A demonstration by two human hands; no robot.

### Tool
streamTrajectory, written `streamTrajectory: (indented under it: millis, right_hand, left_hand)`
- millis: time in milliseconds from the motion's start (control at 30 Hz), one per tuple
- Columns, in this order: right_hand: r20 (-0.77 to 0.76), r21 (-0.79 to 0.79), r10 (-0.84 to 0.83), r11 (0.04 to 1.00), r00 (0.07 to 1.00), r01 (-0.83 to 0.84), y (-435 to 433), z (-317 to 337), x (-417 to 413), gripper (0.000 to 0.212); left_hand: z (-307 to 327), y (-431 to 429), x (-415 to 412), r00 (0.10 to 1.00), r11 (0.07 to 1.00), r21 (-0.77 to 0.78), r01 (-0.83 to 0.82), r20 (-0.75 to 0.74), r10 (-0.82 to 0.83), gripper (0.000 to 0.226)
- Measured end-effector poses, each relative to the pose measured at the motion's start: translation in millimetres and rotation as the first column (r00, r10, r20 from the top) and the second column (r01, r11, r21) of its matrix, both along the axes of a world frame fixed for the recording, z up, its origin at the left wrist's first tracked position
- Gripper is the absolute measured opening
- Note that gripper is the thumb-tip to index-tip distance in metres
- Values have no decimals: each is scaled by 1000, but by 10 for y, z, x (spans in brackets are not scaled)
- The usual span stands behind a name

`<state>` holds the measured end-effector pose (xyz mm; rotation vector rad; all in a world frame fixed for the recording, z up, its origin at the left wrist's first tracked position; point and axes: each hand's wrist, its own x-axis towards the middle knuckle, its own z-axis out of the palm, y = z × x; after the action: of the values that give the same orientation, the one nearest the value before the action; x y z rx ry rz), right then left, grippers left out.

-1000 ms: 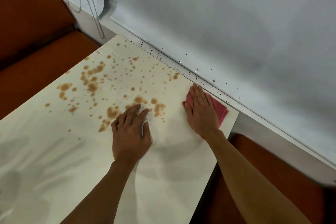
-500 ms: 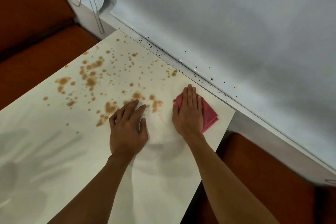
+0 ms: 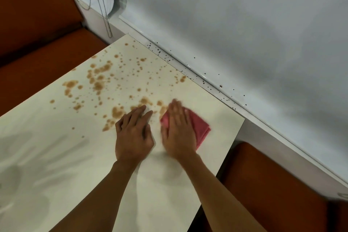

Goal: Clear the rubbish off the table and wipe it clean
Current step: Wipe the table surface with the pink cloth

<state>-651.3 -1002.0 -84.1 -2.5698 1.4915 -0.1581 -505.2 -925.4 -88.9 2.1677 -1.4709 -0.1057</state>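
Observation:
A cream table (image 3: 56, 156) carries many brown splashes (image 3: 98, 84) across its far half. My right hand (image 3: 178, 133) lies flat, fingers straight, pressing a folded pink cloth (image 3: 199, 128) onto the table near the far right corner; the hand is motion-blurred. Part of the cloth shows to the right of the hand and a little at its left edge. My left hand (image 3: 133, 133) rests flat on the table just left of it, fingertips at the nearest stains.
A white window sill (image 3: 216, 88) with dark specks runs along the table's far edge under a grey blind (image 3: 244, 24). Blind cords (image 3: 101, 5) hang at the back left. Orange bench seats (image 3: 37, 47) flank the table left and right (image 3: 273, 184).
My right hand has slid the pink cloth left and away from the sill, toward my left hand and the nearest stains. My left hand has stayed in place.

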Motion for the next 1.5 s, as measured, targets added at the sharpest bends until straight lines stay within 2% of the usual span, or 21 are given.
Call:
streamTrajectory:
  millis: [67, 100, 200, 267, 300, 333, 433, 500, 600, 667, 733, 833, 900, 1000, 1100, 1133, 1200, 1300, 1400, 1467, 1500]
  right_hand:
    - [-15, 39, 207, 978, 978, -206, 176, 50, -291, 66]
    - [-14, 37, 228, 973, 974, -227, 140, 55, -447, 66]
    - [-29, -7, 5, 1000, 1000, -5, -239, -12, -558, 69]
    - [-24, -18, -186, 982, 982, 186, -490, -37, -286, 70]
    - [-22, -15, -213, 977, 977, 213, -527, -41, -144, 70]
    - [-27, -19, -174, 985, 984, 174, -524, -50, -59, 69]
    - [-28, -24, 208, 978, 978, -209, -344, -1, -287, 65]
    - [-14, -16, 306, 952, 952, -306, -359, 32, -615, 64]
    - [-12, -35, 1, 999, 1000, -1, -686, -32, -639, 66]
    - [2, -40, -191, 981, 982, 191, -930, -75, -299, 67]
    - [16, -47, -186, 981, 982, 187, -1032, -87, 21, 67]
    - [-11, -49, 113, 992, 994, -113, -931, -62, -37, 64]
    - [-24, -28, 209, 977, 978, -210, -850, -46, -342, 64]
    - [-15, -46, -9, 999, 1000, 9, -982, -74, -475, 66]
    - [5, -47, -186, 981, 982, 186, -1194, -102, -28, 69]
    - [13, -63, -166, 984, 986, 166, -1202, -101, 105, 69]
    - [13, -78, 19, 997, 1000, -18, -1102, -98, 144, 65]
    - [-14, -61, 262, 963, 965, -263, -877, -57, -270, 63]
    - [0, -80, 57, 995, 998, -57, -1037, -77, -346, 64]
    - [13, -64, -110, 992, 994, 111, -1224, -74, -43, 68]
    - [15, -56, -127, 990, 992, 128, -1263, -79, 118, 68]
  left_hand:
    - [-8, -10, 0, 1000, 1000, -14, -6, -11, 6, 46]
    - [-13, -17, 1, 1000, 999, -27, -17, -21, 16, 46]
    - [-28, -20, 4, 998, 997, -58, -43, -37, 41, 46]
    - [-36, -28, 8, 999, 997, -67, -35, -32, 33, 46]
    - [-43, -25, 12, 999, 998, -63, -31, -32, 29, 46]
    - [-49, -24, 14, 999, 998, -57, -26, -28, 24, 46]
    - [-42, -35, 21, 1000, 1000, -19, -12, -10, 12, 47]
    - [-34, -47, 22, 1000, 1000, 1, -16, -14, 16, 48]
    - [-16, -53, 18, 999, 1000, 19, -25, -22, 25, 49]
    - [-10, -63, 18, 1000, 999, 31, -26, -13, 26, 49]
    - [-6, -66, 19, 1000, 999, 47, -26, -10, 27, 50]
    - [-14, -68, 15, 1000, 999, 42, -26, -1, 27, 49]
    - [-21, -67, 17, 1000, 999, 33, -24, 0, 24, 49]
    - [-11, -64, 7, 999, 999, 38, -35, -13, 36, 49]
    - [-12, -68, 9, 999, 999, 43, -32, -10, 32, 49]
    - [-20, -65, 19, 999, 999, 43, -31, -5, 32, 49]
    - [-26, -55, 17, 1000, 999, 39, -31, 5, 31, 49]
    - [-29, -61, 7, 1000, 999, 26, -31, 2, 31, 49]
    - [-16, -70, 15, 999, 999, 29, -38, -7, 39, 49]
    - [-12, -74, 9, 999, 999, 29, -34, -11, 35, 49]
    - [-13, -66, 10, 999, 999, 33, -35, -10, 35, 49]
